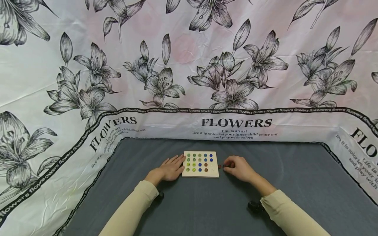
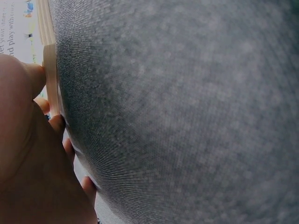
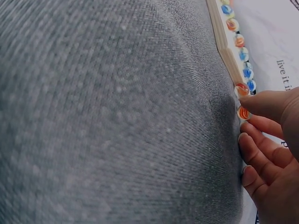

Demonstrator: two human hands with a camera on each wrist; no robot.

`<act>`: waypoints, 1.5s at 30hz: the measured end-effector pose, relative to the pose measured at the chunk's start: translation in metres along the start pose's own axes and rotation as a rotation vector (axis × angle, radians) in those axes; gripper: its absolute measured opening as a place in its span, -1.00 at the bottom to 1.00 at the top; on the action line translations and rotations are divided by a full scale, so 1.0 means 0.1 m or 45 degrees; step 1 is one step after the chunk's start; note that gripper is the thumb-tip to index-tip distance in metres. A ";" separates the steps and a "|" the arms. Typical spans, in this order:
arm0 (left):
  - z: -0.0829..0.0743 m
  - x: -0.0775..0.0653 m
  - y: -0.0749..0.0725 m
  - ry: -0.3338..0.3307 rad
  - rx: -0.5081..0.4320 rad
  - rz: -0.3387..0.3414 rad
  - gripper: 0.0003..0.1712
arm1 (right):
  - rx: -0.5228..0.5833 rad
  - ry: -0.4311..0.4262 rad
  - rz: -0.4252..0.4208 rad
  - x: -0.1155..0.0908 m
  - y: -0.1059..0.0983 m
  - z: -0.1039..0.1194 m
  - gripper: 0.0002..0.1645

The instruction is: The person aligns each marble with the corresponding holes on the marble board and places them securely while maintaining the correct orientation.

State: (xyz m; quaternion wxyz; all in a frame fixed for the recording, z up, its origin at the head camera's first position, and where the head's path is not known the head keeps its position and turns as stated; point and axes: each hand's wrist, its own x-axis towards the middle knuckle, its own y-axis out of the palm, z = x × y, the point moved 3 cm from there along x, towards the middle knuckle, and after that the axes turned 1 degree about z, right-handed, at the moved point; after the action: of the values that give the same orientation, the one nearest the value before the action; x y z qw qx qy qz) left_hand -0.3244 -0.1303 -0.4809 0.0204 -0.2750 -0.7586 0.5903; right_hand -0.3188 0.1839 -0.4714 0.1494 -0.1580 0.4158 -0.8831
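A pale wooden board (image 1: 200,174) lies on the dark grey cloth, with rows of glass marbles (image 1: 199,165) in green, yellow, blue and reddish-orange set in it. Two hollows at its lower right corner show bare wood. My left hand (image 1: 170,168) lies flat at the board's left edge, fingers spread and thumb against the side. Right of the board, my right hand (image 1: 238,167) pinches an orange-swirled marble (image 3: 243,112) between thumb and index finger, low over the cloth. Another orange marble (image 3: 242,88) sits between that one and the board's edge.
Dark grey cloth (image 1: 189,206) covers the table around the board. Behind and at the sides hangs a white sheet (image 1: 165,124) printed with lilies and lettering. A black wrist device (image 1: 255,206) shows beneath the right forearm.
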 end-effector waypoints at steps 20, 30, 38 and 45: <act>-0.04 -0.07 -0.04 0.038 0.000 0.000 -0.33 | 0.039 0.049 0.023 0.00 0.02 -0.02 -0.91; -0.05 -0.08 -0.05 0.038 0.012 -0.003 -0.33 | 0.101 -0.008 -0.006 0.01 0.01 0.08 -0.91; -0.04 -0.07 -0.06 0.047 0.016 -0.003 -0.33 | 0.120 -0.017 -0.015 0.08 0.04 0.17 -0.91; -0.04 -0.07 -0.05 0.058 -0.017 -0.018 -0.33 | 0.136 -0.024 -0.015 0.17 0.10 0.24 -0.93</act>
State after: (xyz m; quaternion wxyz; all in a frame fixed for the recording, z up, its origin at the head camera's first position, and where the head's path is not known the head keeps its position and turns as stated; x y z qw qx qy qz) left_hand -0.3185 -0.1303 -0.4730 0.0399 -0.2832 -0.7637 0.5788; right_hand -0.3230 0.1548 -0.4626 0.1562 -0.1606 0.3655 -0.9034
